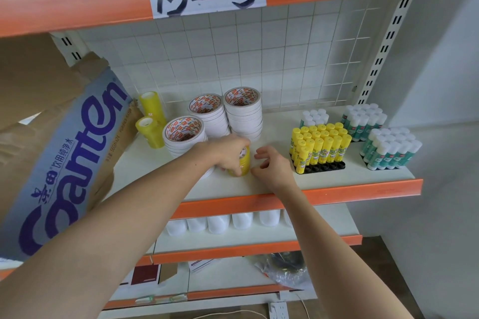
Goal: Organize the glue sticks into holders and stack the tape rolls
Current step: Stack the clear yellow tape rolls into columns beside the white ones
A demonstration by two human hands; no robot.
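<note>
Mid-frame, white shelf (pixel 259 186). Left hand (pixel 228 154) wraps a yellow tape stack (pixel 242 163), upright on the shelf. Right hand (pixel 272 166) just beside it, fingers loosely curled, holding nothing. White tape stacks (pixel 225 116) behind. Yellow glue sticks (pixel 320 142) in black holder (pixel 324 167), centre right.

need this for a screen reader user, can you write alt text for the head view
A person's left hand grips a yellow tape roll on a white shelf, the right hand hovering beside it. Behind stand stacks of white tape rolls; to the right, yellow glue sticks in a black holder.
</note>
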